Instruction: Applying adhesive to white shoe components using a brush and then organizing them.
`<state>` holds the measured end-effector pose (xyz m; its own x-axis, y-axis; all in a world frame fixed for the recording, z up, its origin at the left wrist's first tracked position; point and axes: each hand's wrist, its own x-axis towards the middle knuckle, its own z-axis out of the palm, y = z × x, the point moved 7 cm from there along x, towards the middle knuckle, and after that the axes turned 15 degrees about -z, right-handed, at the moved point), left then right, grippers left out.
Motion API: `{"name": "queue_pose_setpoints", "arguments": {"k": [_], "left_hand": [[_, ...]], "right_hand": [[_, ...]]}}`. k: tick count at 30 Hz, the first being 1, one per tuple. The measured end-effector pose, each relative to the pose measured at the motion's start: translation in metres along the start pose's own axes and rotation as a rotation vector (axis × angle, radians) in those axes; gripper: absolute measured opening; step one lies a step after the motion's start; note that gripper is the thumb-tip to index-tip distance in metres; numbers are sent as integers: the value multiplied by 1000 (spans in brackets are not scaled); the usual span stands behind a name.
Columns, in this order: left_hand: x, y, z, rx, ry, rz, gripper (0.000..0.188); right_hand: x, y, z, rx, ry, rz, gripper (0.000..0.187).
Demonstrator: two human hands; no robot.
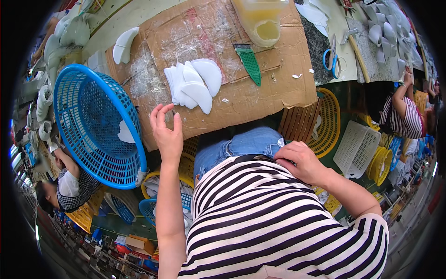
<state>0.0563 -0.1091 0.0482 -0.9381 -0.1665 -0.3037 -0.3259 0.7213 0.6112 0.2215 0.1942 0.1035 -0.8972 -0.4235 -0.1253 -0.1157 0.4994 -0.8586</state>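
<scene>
My left hand (168,135) is at the near edge of a cardboard sheet (251,104), fingers and thumb apart, holding nothing. Just beyond its fingertips lies a fanned pile of white curved cut pieces (193,86). Resting at my waist, against my blue jeans (253,142), is my right hand (301,160), its fingers loosely bent and nothing visible in them. On the cardboard lies a green-handled scraper or brush (248,64). Behind it stands a translucent plastic container (262,23) with a yellowish content. More white pieces (125,45) lie at the far left of the cardboard.
A large blue basket (100,125) with a white piece inside stands tilted left of the cardboard. Blue-handled scissors (331,60) and a hammer (357,53) lie to the right. Yellow baskets (332,121) and a white crate (357,149) sit below. Other people (72,188) work on both sides.
</scene>
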Motion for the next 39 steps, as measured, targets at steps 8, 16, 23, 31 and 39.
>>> {"name": "queue_pose_setpoints", "arguments": {"k": [8, 16, 23, 31, 39], "left_hand": [[3, -6, -1, 15, 47, 30, 27], [5, -4, 1, -73, 53, 42, 24], [5, -18, 4, -96, 74, 27, 29], [11, -19, 0, -99, 71, 0, 28], [14, -13, 8, -75, 42, -6, 25]], "right_hand": [[13, -11, -4, -26, -281, 46, 34], [26, 3, 11, -58, -387, 96, 35], [29, 13, 19, 34, -519, 95, 38], [33, 43, 14, 501, -570, 79, 24], [79, 100, -37, -369, -119, -117, 30]]}}
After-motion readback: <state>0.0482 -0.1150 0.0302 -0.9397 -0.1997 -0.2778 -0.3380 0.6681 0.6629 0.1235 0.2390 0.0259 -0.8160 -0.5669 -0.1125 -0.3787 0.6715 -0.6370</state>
